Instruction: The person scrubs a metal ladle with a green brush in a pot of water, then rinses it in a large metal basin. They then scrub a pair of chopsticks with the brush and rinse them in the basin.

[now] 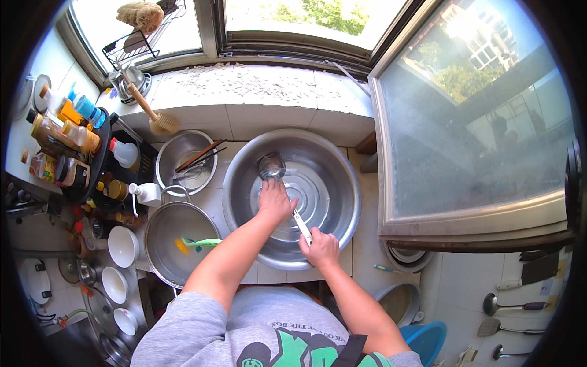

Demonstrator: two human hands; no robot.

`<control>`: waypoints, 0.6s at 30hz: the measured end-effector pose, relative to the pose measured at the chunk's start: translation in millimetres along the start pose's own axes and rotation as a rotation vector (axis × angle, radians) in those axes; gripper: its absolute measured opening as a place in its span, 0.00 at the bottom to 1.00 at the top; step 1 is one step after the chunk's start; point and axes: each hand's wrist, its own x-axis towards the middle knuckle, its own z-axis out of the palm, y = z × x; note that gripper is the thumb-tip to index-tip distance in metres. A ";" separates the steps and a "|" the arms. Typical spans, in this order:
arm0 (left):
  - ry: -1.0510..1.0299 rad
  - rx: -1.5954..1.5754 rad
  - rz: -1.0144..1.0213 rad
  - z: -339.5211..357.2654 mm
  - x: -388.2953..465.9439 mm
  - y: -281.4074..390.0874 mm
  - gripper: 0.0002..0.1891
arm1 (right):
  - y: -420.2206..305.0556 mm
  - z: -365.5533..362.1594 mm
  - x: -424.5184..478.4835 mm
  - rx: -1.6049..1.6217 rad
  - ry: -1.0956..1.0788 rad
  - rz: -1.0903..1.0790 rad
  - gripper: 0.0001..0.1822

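Note:
A wide metal basin (341,183) stands on the tiled counter before me, with water that seems to lie in its bottom. Over it I hold a metal ladle (272,166) with a pale handle. My right hand (319,246) is closed around the handle's end at the basin's near edge. My left hand (275,200) lies on the ladle just below its round bowl, fingers extended and touching it; the palm side is hidden.
Left are a metal bowl (161,160) with chopsticks, a pot (158,261) with a green-handled utensil, and white bowls (123,246). A brush (163,124) hangs at the sill. An open window pane (467,137) reaches in on the right.

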 end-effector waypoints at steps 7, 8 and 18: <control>0.137 -0.035 0.004 27.5 23.1 -15.3 0.40 | -0.1 -0.2 -0.1 0.016 0.015 -0.015 0.16; 0.138 -0.067 0.008 33.6 25.7 -16.5 0.39 | 0.5 0.5 0.0 0.011 0.014 -0.018 0.15; 0.151 -0.284 0.042 22.4 -31.4 39.3 0.42 | 1.5 1.1 -1.1 0.009 0.025 0.000 0.15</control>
